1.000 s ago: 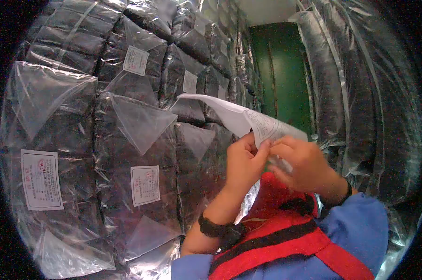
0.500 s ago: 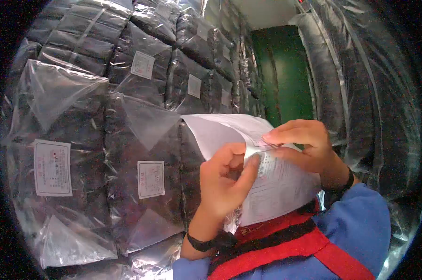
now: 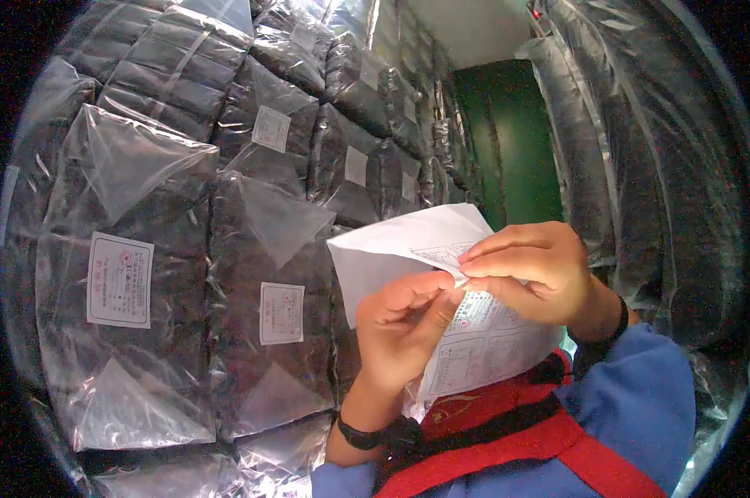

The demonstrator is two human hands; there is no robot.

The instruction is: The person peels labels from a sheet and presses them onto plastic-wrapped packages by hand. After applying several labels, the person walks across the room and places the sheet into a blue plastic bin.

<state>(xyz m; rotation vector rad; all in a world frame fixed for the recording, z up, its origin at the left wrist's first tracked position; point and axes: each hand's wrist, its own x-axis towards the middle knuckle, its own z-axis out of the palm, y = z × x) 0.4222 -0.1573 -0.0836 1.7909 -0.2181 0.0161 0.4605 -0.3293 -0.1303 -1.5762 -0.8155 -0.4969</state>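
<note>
A white sheet of printed labels point(image 3: 466, 361) is held up in front of my chest, bent and creased across its middle. Boxed print and a small red mark show on it. My left hand point(image 3: 404, 324) is closed, thumb and fingers pinching the crease from the left. From the right, my right hand point(image 3: 537, 266) is closed with its fingertips pinched on the same crease. The fingertips of both hands nearly meet there. Exactly what lies between them at the fold is too small to make out.
On the left, dark bundles point(image 3: 155, 199) in clear plastic are stacked high, several bearing white labels point(image 3: 120, 280). More wrapped dark bundles point(image 3: 632, 166) stand close on the right. A green panel point(image 3: 508, 133) is at the far end. Red straps point(image 3: 474, 456) cross my front.
Both hands have drawn closer together at the crease, and the sheet is bent differently. The view has shifted slightly, so the stacked bundles sit farther right.
</note>
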